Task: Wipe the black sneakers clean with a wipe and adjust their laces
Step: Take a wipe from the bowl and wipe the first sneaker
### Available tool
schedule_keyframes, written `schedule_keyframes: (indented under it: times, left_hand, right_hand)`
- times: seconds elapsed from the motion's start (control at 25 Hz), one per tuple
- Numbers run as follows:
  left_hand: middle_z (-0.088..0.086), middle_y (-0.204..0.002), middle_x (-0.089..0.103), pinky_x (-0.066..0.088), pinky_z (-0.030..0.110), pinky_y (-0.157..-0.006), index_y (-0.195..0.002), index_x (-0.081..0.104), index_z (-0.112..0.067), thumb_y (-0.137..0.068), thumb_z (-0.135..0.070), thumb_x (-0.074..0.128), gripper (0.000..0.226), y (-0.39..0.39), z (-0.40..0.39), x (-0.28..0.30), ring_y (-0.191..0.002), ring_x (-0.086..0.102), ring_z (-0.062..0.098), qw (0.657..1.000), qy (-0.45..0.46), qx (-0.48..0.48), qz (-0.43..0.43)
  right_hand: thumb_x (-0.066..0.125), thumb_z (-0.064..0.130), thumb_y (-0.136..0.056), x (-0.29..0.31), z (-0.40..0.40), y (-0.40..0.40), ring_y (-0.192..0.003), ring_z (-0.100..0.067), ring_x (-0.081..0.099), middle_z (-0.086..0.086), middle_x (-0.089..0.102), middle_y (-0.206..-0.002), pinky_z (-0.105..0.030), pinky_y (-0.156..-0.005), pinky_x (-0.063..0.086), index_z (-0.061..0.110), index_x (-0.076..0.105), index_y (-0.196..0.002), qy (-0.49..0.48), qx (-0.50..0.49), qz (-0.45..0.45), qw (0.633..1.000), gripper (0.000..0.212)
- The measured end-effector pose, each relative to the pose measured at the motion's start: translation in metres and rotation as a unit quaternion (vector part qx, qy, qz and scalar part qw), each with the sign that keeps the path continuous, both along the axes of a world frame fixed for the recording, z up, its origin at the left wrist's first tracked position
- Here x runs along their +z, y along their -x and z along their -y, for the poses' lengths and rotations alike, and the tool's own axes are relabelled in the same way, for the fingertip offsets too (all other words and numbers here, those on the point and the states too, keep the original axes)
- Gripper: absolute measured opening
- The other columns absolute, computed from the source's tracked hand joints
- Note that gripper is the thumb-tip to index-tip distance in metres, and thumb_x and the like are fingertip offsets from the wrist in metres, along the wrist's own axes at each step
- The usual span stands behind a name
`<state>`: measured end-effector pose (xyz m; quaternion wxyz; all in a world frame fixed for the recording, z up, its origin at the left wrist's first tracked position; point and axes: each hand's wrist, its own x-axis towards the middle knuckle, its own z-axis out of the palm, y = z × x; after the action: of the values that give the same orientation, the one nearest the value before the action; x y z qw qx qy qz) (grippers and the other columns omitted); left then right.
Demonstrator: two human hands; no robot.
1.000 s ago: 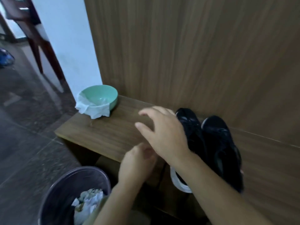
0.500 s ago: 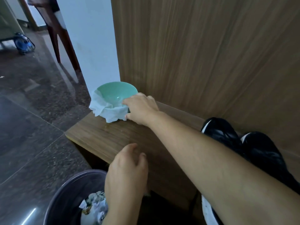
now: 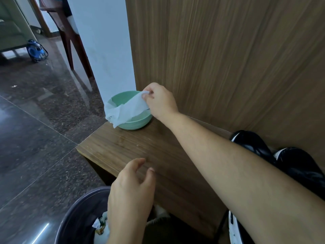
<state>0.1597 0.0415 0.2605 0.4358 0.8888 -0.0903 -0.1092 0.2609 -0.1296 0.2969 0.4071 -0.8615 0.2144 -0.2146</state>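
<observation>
Now pinching wipe (image 3: 129,107) corner with right hand (image 3: 159,101), lifting off green bowl (image 3: 130,118); half a second ago only touching. Left hand (image 3: 131,189) loose, empty. Step: fetching wipe. Next: carry right to sneakers (image 3: 274,155) at wall. Bench (image 3: 140,148) edge near bowl; open room between.

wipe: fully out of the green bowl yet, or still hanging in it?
Partly out. The right hand pinches one corner of the wipe above the green bowl; the rest still drapes over the bowl's left rim.
</observation>
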Motion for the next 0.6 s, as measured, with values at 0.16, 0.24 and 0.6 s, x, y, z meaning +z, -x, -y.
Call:
schedule_keyframes:
  times: [0.16, 0.24, 0.6]
  left_hand:
    - [-0.017, -0.099, 0.062, 0.045, 0.031, -0.08, -0.11, 0.06, -0.038, -0.083, -0.038, 0.057, 0.027, 0.0, 0.0, 0.0, -0.098, 0.058, 0.007, 1.0, 0.006, 0.001, -0.008]
    - [-0.018, -0.094, 0.061, 0.045, 0.031, -0.08, -0.109, 0.06, -0.039, -0.083, -0.039, 0.057, 0.026, 0.0, 0.001, 0.0, -0.098, 0.058, 0.007, 1.0, 0.005, 0.0, -0.01]
    - [-0.017, -0.11, 0.061, 0.043, 0.03, -0.081, -0.11, 0.061, -0.038, -0.083, -0.04, 0.057, 0.027, 0.003, 0.003, 0.0, -0.099, 0.057, 0.006, 1.0, 0.001, -0.004, -0.003]
  right_hand:
    - [0.045, 0.012, -0.096, 0.017, 0.003, -0.006, -0.082, -0.018, 0.06, 0.013, 0.049, -0.081, -0.046, -0.074, 0.057, 0.017, 0.057, -0.095, -0.087, -0.004, 0.058, 0.995, 0.012]
    - [0.043, 0.009, -0.095, 0.025, 0.004, -0.008, -0.088, -0.018, 0.059, 0.013, 0.051, -0.085, -0.047, -0.073, 0.058, 0.017, 0.057, -0.093, -0.091, 0.007, 0.078, 0.993, 0.016]
    - [0.046, -0.003, -0.085, 0.034, 0.013, 0.001, -0.075, -0.012, 0.06, 0.007, 0.061, -0.083, -0.036, -0.079, 0.058, 0.01, 0.069, -0.091, -0.218, -0.033, 0.099, 0.97, 0.028]
